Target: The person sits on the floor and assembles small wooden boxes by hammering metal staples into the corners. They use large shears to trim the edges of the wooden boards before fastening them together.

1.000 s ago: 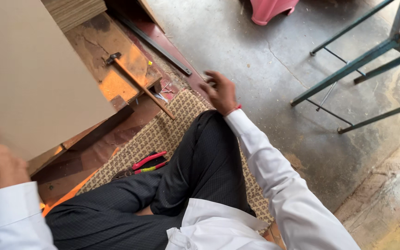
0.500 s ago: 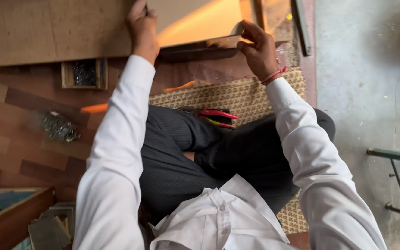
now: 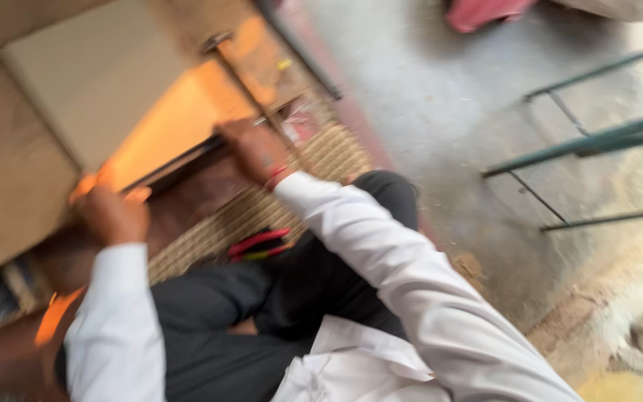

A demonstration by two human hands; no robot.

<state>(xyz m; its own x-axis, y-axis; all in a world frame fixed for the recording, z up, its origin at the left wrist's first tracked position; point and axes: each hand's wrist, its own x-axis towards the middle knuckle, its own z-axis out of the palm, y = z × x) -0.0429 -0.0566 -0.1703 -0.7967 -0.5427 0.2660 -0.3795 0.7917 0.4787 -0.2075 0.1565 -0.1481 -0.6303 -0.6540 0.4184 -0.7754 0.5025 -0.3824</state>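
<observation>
Looking down w/ heavy motion blur, we go left to right. At far left a big pale brown board [image 3: 9, 179] fills the edge of the view, flat and matte. Over it, upper left, lies a lighter beige panel [image 3: 106, 82] whose lower edge glows orange where light hits it. Our left hand [image 3: 112, 214] is at that lower edge, fingers curled round it and closed on the panel; white sleeve runs down from the wrist. Below it there's dark reddish-brown wood flooring, w/ an orange streak of light near the bottom left.

Centre: our right hand [image 3: 256, 149] sits on the panel's lower right edge, red thread at the wrist. It looks to be gripping the edge, but blur hides the fingers, so we can't tell how far it's closed. Just above it a thin stick-like tool [image 3: 241, 74] w/ a metal head lies slanted on an orange-brown wood piece; too blurred to say more. Under the hands a woven tan mat [image 3: 262, 205] covers the floor, and we sit on it in dark trousers. Red-handled pliers [image 3: 260, 243] w/ a bit of yellow lie on the mat, touching the trouser leg.

Right: grey concrete floor [image 3: 440, 126], rough and dusty. Green metal frame legs [image 3: 589, 141] stand at far right; a pink object [image 3: 485, 11] at top edge. Bottom right the concrete breaks into crumbly, sandy ground.
</observation>
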